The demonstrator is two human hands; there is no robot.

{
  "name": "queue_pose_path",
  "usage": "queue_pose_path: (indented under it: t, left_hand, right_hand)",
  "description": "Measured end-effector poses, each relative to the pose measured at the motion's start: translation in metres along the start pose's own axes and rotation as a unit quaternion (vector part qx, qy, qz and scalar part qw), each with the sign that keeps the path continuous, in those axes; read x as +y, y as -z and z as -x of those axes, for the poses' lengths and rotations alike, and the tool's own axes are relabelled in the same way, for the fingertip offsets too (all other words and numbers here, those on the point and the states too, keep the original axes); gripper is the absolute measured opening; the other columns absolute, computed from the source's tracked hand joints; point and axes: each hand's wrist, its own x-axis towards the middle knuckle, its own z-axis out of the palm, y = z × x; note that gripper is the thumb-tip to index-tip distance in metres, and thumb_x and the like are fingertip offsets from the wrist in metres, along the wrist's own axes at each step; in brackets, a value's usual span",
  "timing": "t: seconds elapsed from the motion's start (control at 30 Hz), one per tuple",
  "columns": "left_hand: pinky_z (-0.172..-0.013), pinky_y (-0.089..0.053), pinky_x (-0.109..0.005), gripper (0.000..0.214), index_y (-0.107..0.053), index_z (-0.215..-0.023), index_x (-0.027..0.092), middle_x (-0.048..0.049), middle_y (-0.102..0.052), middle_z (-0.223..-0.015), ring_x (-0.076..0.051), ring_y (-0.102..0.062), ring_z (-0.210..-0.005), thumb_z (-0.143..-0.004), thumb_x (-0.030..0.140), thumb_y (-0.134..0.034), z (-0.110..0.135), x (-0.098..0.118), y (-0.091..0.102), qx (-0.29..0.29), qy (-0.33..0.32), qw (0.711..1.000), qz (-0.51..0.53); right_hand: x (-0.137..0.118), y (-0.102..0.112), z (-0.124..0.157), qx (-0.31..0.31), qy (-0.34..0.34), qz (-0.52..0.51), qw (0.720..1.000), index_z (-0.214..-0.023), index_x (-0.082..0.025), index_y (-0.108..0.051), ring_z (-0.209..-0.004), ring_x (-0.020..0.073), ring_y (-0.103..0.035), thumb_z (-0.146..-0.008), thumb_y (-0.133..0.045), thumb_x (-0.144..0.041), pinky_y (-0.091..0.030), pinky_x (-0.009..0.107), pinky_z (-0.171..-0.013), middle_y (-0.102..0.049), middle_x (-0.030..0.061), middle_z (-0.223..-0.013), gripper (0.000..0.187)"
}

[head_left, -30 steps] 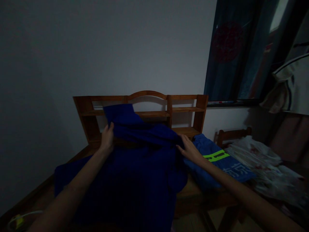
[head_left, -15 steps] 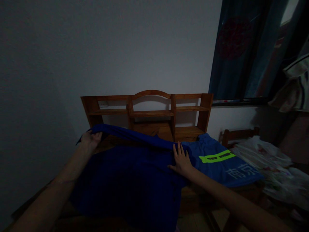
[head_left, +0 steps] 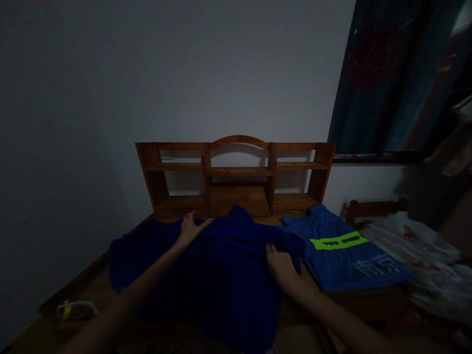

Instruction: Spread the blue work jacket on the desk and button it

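Closest to my camera, the body of a dark blue shirt [head_left: 221,285] spreads over the near part of the worktop [head_left: 98,290], its lower part sunk in shadow. I read its widest line as running left to right, sleeve to sleeve, with a soft peak, perhaps a collar, standing at the middle of its far edge.

My left hand [head_left: 190,231] lies at that far edge, left of the peak, thumb and forefinger spread apart and gripping nothing I can make out. My right hand [head_left: 280,268] is nearer to me, on the shirt's right shoulder, fingers curled against the cloth; whether they pinch it I cannot tell. The shirt thus lies between and beneath both hands. Its weave looks matte and limp, with loose creases along the top.

Left of the shirt is a pale, looped cord [head_left: 83,303] with a yellow piece. Just to its right, a lighter blue garment [head_left: 342,260] lies flat, with a lime-yellow band and pale characters. Farther right of the shirt are crumpled, translucent plastic bags [head_left: 413,241] and a wooden chair [head_left: 376,209]. Beyond the shirt stands an arched, glossy brown wooden shelf unit [head_left: 239,171] against a plain wall [head_left: 221,73].
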Motion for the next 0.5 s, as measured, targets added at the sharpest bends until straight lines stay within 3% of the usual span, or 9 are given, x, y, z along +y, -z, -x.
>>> queue_pose_path:
  t: [0.1,0.17,0.23,0.3,0.37,0.43,0.5]
  left_hand:
    - [-0.106,-0.021,-0.048,0.101,-0.027,-0.14,0.021,-0.0169,-0.03,-0.144,-0.035,-0.017,-0.136,-0.059,0.067,-0.066,0.021,0.03,-0.037,-0.153,-0.18,0.969,-0.078]
    - [-0.103,-0.028,-0.043,0.093,-0.035,-0.137,0.023,-0.0142,-0.041,-0.138,-0.033,-0.031,-0.13,-0.06,0.067,-0.065,0.025,0.049,-0.048,-0.228,-0.258,0.935,-0.089]
    - [-0.093,-0.038,-0.035,0.065,-0.057,-0.119,0.023,-0.0095,-0.061,-0.116,-0.028,-0.053,-0.111,-0.068,0.064,-0.06,0.018,0.064,-0.051,-0.293,-0.287,0.909,-0.072]
    - [-0.08,-0.043,-0.028,0.043,-0.069,-0.093,0.022,-0.0048,-0.07,-0.091,-0.023,-0.062,-0.089,-0.076,0.059,-0.055,0.001,0.077,-0.048,-0.323,-0.283,0.903,-0.029]
    - [-0.074,-0.044,-0.026,0.036,-0.071,-0.08,0.02,-0.0037,-0.071,-0.08,-0.022,-0.063,-0.079,-0.077,0.052,-0.057,-0.024,0.089,-0.037,-0.262,-0.245,0.933,0.038]
    - [-0.073,-0.044,-0.026,0.031,-0.072,-0.077,0.017,-0.0054,-0.071,-0.079,-0.023,-0.063,-0.078,-0.075,0.046,-0.062,-0.054,0.102,-0.02,-0.136,-0.188,0.968,0.098]
    - [-0.075,-0.044,-0.029,0.031,-0.071,-0.076,0.013,-0.0079,-0.07,-0.077,-0.024,-0.062,-0.077,-0.075,0.043,-0.061,-0.085,0.118,0.002,-0.036,-0.144,0.982,0.121]
  right_hand:
    - [0.008,0.01,-0.013,0.007,0.069,0.011,0.998,-0.102,-0.013,-0.06,-0.079,0.0219,-0.065,-0.076,-0.04,0.0,-0.049,0.03,-0.067,-0.061,0.0132,-0.102,0.035]
    - [0.014,0.023,-0.015,0.029,0.088,0.011,0.996,-0.098,-0.016,-0.061,-0.078,0.0196,-0.064,-0.078,-0.041,-0.002,-0.047,0.028,-0.066,-0.06,0.0104,-0.105,0.032]
    - [0.023,0.04,-0.014,0.054,0.102,0.015,0.993,-0.104,-0.021,-0.061,-0.078,0.0179,-0.064,-0.081,-0.041,-0.005,-0.046,0.026,-0.064,-0.058,0.0079,-0.11,0.035]
    - [0.036,0.062,-0.016,0.084,0.108,0.026,0.99,-0.113,-0.025,-0.057,-0.077,0.0173,-0.063,-0.082,-0.04,-0.006,-0.045,0.026,-0.062,-0.057,0.0059,-0.112,0.04]
    - [0.055,0.086,-0.024,0.118,0.103,0.041,0.987,-0.119,-0.027,-0.055,-0.076,0.017,-0.062,-0.082,-0.039,-0.007,-0.045,0.026,-0.061,-0.058,0.0049,-0.112,0.045]
    - [0.075,0.115,-0.036,0.157,0.094,0.044,0.982,-0.12,-0.027,-0.056,-0.076,0.0166,-0.062,-0.083,-0.039,-0.007,-0.046,0.026,-0.064,-0.059,0.0042,-0.113,0.045]
    - [0.095,0.148,-0.051,0.215,0.098,0.026,0.971,-0.115,-0.025,-0.06,-0.083,0.0162,-0.063,-0.083,-0.039,-0.006,-0.047,0.026,-0.072,-0.059,0.0032,-0.116,0.043]
